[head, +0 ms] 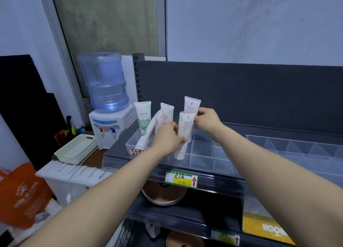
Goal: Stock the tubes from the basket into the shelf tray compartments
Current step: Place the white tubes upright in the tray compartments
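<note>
Five tubes (143,120) at the left end of the tray (204,162) on the shelf (118,159), one leaning. Gripping the near tube (185,129) with left hand (168,140) fingers curled round it, cap end down in a near compartment. Pinching the far tube (192,103), just behind, with curled right hand (207,120) fingers.

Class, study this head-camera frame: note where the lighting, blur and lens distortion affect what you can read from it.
Head view: dim, cool bluish light; the wide lens bows the dark grey metal shelf and stretches the forearms; the orange bag at lower left is smeared by blur; print on the pale pink plastic tube gripped by the left hand is too soft to read.
</note>
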Demonstrator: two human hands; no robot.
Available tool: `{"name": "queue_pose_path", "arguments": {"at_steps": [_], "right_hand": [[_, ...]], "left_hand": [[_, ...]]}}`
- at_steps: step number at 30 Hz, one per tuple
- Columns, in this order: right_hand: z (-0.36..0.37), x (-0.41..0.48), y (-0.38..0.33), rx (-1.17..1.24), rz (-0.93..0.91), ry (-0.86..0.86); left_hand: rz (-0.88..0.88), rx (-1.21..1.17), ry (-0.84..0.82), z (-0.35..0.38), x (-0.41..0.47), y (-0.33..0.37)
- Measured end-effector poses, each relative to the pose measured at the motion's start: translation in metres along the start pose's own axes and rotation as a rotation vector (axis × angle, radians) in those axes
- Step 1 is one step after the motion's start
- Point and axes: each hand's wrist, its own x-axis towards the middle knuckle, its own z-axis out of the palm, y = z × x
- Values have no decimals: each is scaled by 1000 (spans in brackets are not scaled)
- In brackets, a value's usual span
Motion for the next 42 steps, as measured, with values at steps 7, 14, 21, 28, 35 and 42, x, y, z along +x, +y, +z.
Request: {"name": "queue_pose_path", "arguments": {"at_steps": [7, 14, 21, 28, 35, 42], "right_hand": [[-13, -10, -9, 68, -18, 31], [-46, -39, -18, 68, -83, 101], [-96, -113, -1, -83, -178, 99], [-149, -210, 106, -175, 7, 106], [-167, -296, 223, -384, 299, -179], [-126, -342, 279, -406, 477, -475]], "left_hand": [[42, 82, 70, -8, -9, 5], [230, 184, 388, -27, -37, 39], [384, 170, 214, 20, -82, 82], [322, 190, -254, 140, -156, 77], [109, 321, -629, 233, -225, 27], [-85, 454, -773, 262, -272, -36]]}}
